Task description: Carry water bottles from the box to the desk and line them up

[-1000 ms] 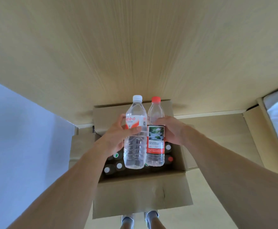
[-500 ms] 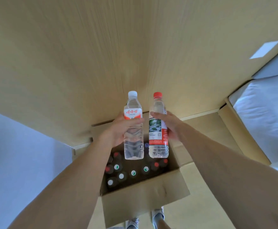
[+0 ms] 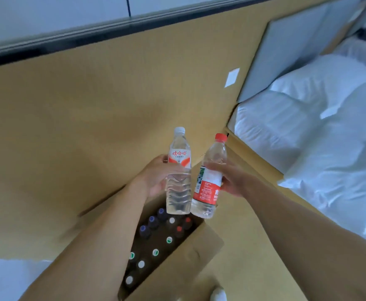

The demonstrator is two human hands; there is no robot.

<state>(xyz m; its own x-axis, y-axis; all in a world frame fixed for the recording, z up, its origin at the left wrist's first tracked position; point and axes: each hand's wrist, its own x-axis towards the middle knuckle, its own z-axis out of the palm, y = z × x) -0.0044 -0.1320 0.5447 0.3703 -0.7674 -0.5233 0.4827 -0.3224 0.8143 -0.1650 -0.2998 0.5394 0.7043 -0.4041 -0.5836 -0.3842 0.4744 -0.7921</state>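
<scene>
1. bottles first: my left hand (image 3: 156, 179) is wrapped round the white-capped bottle (image 3: 178, 174) at its label, and my right hand (image 3: 232, 181) grips the red-capped bottle (image 3: 209, 181) round its middle. both bottles hang in the air above the box (image 3: 190, 255), not yet at the worktop.
2. risk, as i judge it: the two bottles touch near their bases, and the red-capped one leans to the right. if i swing them together, one may knock the other loose from my fingers.
3. another risk: a full bottle held by one hand at mid-body could slip down through the grip; it would drop back onto the caps below or onto the floor.
4. the picture is smeared with motion, so a hurried turn could clip the wooden panel (image 3: 90, 116) behind or the bed (image 3: 319, 137) at my right.
5. the box is cardboard, flaps open, standing on the floor below my arms. inside it stand many more bottles, upright and close together, seen only by their caps: white, red, green-marked and dark blue. how full the far side is, i cannot tell.
</scene>
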